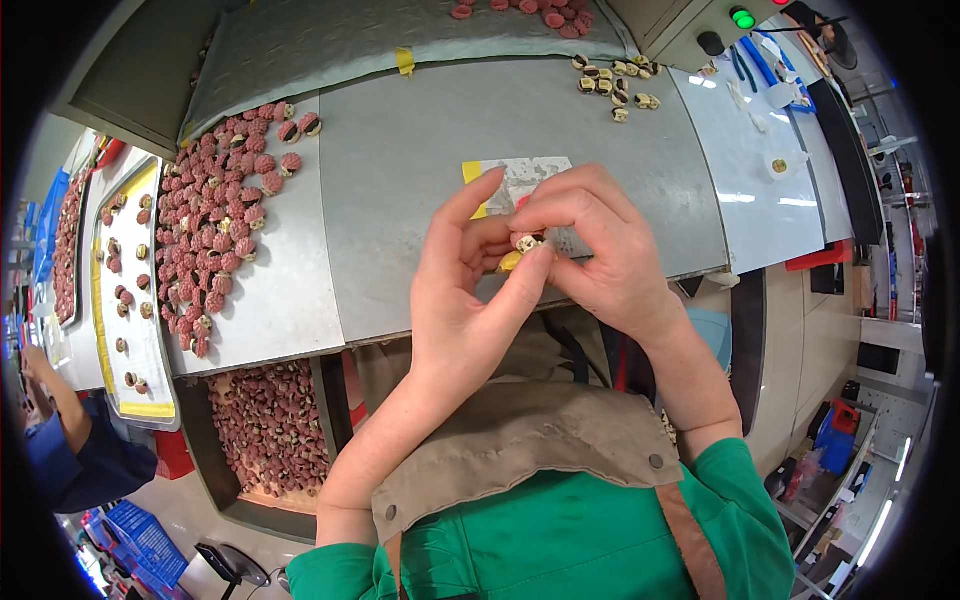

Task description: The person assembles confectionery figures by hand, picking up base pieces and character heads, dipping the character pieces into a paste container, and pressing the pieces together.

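Observation:
Both hands meet above the grey worktop, in front of my brown apron. Between the fingertips sits a small knobbly pink piece (527,241) with a cream-and-dark side, shaped like a raspberry. My left hand (460,275) pinches it with the thumb from below, its forefinger raised apart. From the other side my right hand (608,245) closes thumb and fingers on the same piece. Something small and yellow (510,261) shows by the left fingertips; its kind is unclear. Beyond the hands lies a white card (535,172) with a yellow edge, partly covered by them.
Many pink pieces (215,220) are heaped on the left. Below them stands an open drawer (270,440) full of similar ones. Several cream-and-dark pieces (603,85) lie at the far right. A tray (125,350) stands further left, near another person's arm (65,405).

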### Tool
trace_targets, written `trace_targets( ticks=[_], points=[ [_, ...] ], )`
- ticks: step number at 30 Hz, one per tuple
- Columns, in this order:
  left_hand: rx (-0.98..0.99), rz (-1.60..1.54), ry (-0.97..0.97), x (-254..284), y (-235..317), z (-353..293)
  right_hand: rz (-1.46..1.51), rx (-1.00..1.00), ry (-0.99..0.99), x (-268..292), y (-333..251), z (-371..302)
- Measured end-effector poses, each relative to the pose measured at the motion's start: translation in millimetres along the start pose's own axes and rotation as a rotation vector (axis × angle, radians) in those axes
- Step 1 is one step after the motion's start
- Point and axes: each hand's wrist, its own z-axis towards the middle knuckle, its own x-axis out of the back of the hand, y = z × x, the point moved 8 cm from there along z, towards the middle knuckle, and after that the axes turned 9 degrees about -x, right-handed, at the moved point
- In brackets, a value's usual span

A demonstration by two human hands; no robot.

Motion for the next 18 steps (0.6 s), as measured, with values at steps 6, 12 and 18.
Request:
trace_targets(
  ticks=[6, 12, 18],
  points=[
    [0.019, 0.043, -0.045, -2, -2, 1, -0.007, 0.064, 0.052, 2, -1, 1],
    [0.053, 0.004, 0.041, 5, 6, 1, -0.012, 0.068, 0.021, -2, -2, 0],
    [-0.284, 1.091, 0.384, 180, 115, 28, -0.308, -0.114, 0.052, 71, 57, 5]
  ],
)
